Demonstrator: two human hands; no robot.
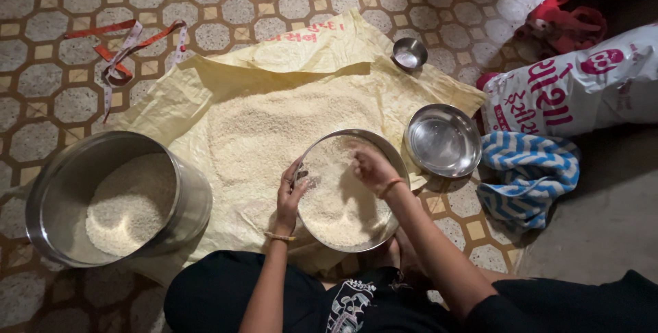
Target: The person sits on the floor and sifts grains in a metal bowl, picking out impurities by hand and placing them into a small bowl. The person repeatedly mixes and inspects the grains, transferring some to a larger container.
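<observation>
A big steel pot [116,199] of rice, an empty steel plate [443,140], a small bowl [409,53], and a striped cloth [526,175] sit on the tiled floor [55,45].

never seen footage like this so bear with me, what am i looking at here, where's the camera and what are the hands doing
There is no machine here: a person sits on a tiled floor, and the single picture comes from a camera worn on their head, looking down at their own hands. A yellow sack is spread out with rice heaped on it. In front of the person is a steel plate full of rice. The left hand grips its rim, and the right hand rests in the grains. Left of them stands a big steel pot partly filled with rice. Farther off lie an empty steel plate, a small steel bowl, a striped cloth, a printed bag and a ribbon.
</observation>
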